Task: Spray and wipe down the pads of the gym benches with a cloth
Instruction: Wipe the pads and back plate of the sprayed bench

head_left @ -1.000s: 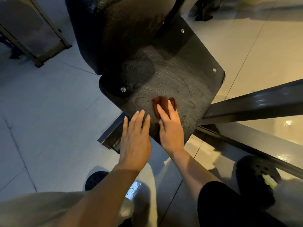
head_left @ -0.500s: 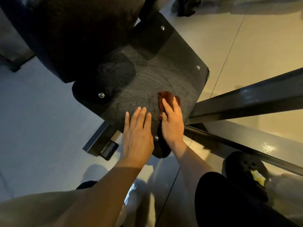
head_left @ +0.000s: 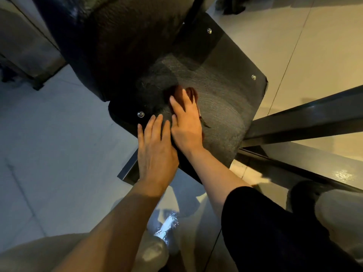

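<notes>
A black flat panel [head_left: 222, 95] with round silver bolts fills the middle of the view, under a dark padded bench part [head_left: 125, 36]. My right hand [head_left: 185, 120] lies flat on a dark red cloth [head_left: 191, 93] and presses it against the panel, fingers straight. Only the cloth's far edge and a frayed corner show past the hand. My left hand [head_left: 155, 148] rests flat on the panel's near edge, just left of the right hand, fingers straight and holding nothing. No spray bottle is in view.
A black steel beam [head_left: 306, 120] runs out to the right of the panel, with a second rail [head_left: 306, 169] below it. My dark shoe [head_left: 302, 195] stands at the lower right. Pale tiled floor [head_left: 49, 154] surrounds the bench. Another frame [head_left: 25, 52] stands at the far left.
My right hand has slid the cloth leftward and farther up the panel, toward the dark pad. My left hand stays flat at the near edge.
</notes>
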Demonstrator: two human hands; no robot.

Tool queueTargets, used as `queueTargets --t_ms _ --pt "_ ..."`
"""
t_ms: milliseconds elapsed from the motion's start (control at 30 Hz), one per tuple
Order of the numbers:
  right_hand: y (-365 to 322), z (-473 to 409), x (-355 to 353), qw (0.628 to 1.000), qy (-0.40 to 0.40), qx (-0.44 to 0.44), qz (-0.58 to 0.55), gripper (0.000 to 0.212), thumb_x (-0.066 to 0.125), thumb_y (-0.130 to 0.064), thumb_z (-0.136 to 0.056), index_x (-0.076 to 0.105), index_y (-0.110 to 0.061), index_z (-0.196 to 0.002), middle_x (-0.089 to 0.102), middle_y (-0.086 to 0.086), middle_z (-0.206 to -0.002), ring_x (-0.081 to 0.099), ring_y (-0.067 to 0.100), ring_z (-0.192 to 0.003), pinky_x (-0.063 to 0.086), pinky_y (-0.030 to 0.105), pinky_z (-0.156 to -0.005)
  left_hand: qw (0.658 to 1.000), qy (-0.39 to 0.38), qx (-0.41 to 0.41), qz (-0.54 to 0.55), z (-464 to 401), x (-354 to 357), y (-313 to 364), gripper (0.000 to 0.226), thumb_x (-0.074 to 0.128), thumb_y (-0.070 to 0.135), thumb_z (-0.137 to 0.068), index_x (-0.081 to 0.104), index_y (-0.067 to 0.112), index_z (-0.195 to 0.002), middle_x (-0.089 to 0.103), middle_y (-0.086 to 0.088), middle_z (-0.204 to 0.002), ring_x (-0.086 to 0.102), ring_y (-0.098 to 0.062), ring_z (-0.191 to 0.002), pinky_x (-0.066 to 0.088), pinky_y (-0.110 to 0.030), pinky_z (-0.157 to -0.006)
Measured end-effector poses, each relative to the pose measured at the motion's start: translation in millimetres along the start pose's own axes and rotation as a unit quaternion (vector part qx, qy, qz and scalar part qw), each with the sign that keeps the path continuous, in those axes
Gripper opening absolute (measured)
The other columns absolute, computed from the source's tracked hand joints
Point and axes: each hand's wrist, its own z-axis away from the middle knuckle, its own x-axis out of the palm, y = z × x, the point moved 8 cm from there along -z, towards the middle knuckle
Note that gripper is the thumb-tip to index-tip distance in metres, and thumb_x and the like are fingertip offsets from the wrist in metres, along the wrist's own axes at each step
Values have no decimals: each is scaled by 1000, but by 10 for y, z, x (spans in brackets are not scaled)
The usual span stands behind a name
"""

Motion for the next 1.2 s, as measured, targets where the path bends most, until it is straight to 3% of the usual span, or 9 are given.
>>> queueTargets --t_ms 233,433,667,733,867,1000,1100,1133,1200 --pt "191 -198 -100 980 90 178 10 49 43 -11 -101 37 -18 -149 16 6 -162 5 28 -150 11 37 -120 999 32 -6 -16 42 -83 -211 68 70 8 -79 44 4 -142 41 -18 -149 33 -33 -141 12 -48 -117" --pt "-667 -229 319 994 64 -21 -81 42 51 -4 -92 57 -9 -134 35 18 -152 17 39 -146 16 47 -120 999 51 -19 -7 66 -156 -495 59 66 12 -81 49 2 -137 49 -21 -141 38 -35 -138 23 -55 -115" --pt "-704 -106 390 994 -26 -65 -79 43 47 -10 -94 56 -15 -136 37 14 -151 18 32 -147 23 42 -118 998 46 -31 3 168 -76 -477 54 57 17 -87 48 2 -138 51 -20 -140 39 -33 -138 24 -54 -115" --pt "-560 -87 334 997 -40 -45 -57 44 46 -12 -97 53 -20 -139 30 8 -156 12 26 -149 18 38 -120 999 39 -26 21 200 -62 -346 56 57 16 -90 43 3 -142 48 -18 -144 36 -31 -140 20 -53 -117" --pt "203 97 -61 994 60 88 2 45 49 -11 -97 51 -23 -140 27 2 -158 16 25 -149 17 37 -119 1000 0 20 16 283 17 8 64 64 14 -86 41 1 -143 40 -17 -150 31 -29 -143 12 -49 -118" --pt "1017 495 -468 959 137 245 23 43 44 -13 -100 49 -19 -143 28 5 -158 19 28 -147 17 40 -119 998 -31 48 13 396 130 209 67 74 13 -79 47 3 -139 43 -16 -148 35 -29 -141 18 -52 -116" --pt "1198 668 -483 915 157 370 17 44 41 -17 -102 45 -18 -145 22 8 -160 21 31 -145 18 42 -118 999 -31 33 8 450 149 170 66 76 13 -77 50 2 -137 45 -17 -146 37 -30 -140 19 -52 -114" --pt "1078 659 -426 917 158 365 28 44 41 -18 -102 45 -17 -145 22 10 -160 21 34 -144 18 44 -118 999 -28 25 6 455 139 136 66 75 12 -78 49 2 -137 44 -17 -146 37 -31 -140 19 -52 -114" --pt "608 528 -240 955 154 251 19 44 45 -15 -99 48 -12 -143 26 15 -158 23 38 -144 17 47 -120 1000 -20 13 6 450 104 59 64 69 13 -82 45 0 -140 42 -19 -148 33 -31 -142 18 -53 -116"
